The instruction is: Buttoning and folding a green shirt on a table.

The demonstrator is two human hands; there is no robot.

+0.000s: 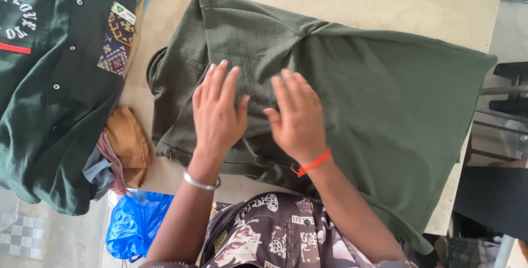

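Observation:
An olive green ribbed shirt lies spread over a pale table, its left part folded over. My left hand, with a silver bangle on the wrist, rests flat on the folded part with fingers spread. My right hand, with an orange thread around the wrist, lies flat on the cloth just beside it, fingers apart. Neither hand grips anything. The shirt's lower right edge hangs over the table's near edge.
A dark green button shirt with a patterned patch lies at the left. Brown and grey clothes sit bunched below it. A blue plastic bag is on the floor. Dark chair parts stand at the right.

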